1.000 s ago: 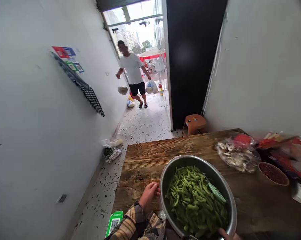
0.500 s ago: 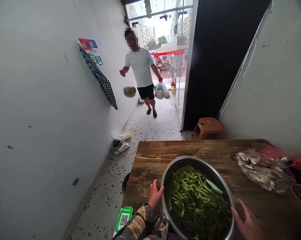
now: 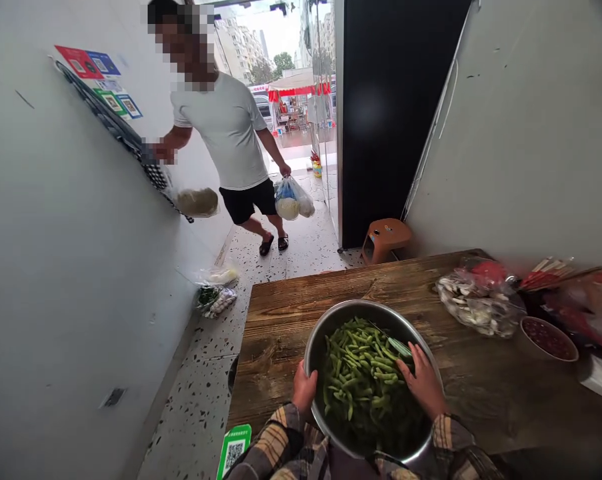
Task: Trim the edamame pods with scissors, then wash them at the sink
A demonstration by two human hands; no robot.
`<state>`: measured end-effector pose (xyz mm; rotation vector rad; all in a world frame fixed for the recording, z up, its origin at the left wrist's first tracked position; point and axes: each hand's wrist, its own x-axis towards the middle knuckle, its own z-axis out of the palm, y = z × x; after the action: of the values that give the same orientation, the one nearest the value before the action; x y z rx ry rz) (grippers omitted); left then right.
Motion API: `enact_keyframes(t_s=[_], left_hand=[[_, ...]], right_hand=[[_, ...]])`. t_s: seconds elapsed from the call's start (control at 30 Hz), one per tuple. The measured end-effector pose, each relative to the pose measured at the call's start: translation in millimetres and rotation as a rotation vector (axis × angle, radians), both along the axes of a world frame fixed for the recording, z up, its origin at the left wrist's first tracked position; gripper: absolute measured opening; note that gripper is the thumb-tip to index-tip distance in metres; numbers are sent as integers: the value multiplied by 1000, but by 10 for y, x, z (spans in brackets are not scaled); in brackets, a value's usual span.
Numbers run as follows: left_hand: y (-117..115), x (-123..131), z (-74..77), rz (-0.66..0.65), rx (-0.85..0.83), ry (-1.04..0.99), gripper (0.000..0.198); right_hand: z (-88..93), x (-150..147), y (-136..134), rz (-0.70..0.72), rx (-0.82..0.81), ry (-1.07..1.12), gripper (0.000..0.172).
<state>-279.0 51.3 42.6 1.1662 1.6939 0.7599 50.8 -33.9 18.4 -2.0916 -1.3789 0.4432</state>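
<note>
A large steel bowl (image 3: 325,319) of green edamame pods (image 3: 355,373) stands at the near edge of the wooden table. My left hand (image 3: 305,388) is closed on the bowl's left rim, with the thumb over the edge. Over the right side of the bowl, my right hand (image 3: 423,387) has its thumb and fingers apart, above the pods. Its fingertips are at the pale green handle (image 3: 399,347) of a thin tool lying on the pods. The tool's dark, narrow front part is hard to make out, so its kind is unclear.
Bagged mushrooms (image 3: 473,303) and a bowl of dark red food (image 3: 548,339) occupy the table's right. A green QR card (image 3: 235,450) is at the near left. Beyond the table, a person (image 3: 235,133) carries plastic bags near an orange stool (image 3: 387,239).
My right hand has moved from outside the bowl's right rim to over the pods by the green handle. My left hand has taken hold of the rim. The person has come closer.
</note>
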Motion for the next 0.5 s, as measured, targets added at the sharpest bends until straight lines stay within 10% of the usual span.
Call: enact_keyframes(t_s=[0.5], left_hand=[[57, 147, 50, 105, 23, 221, 11]], right_hand=[[98, 44, 160, 89, 12, 62, 68]])
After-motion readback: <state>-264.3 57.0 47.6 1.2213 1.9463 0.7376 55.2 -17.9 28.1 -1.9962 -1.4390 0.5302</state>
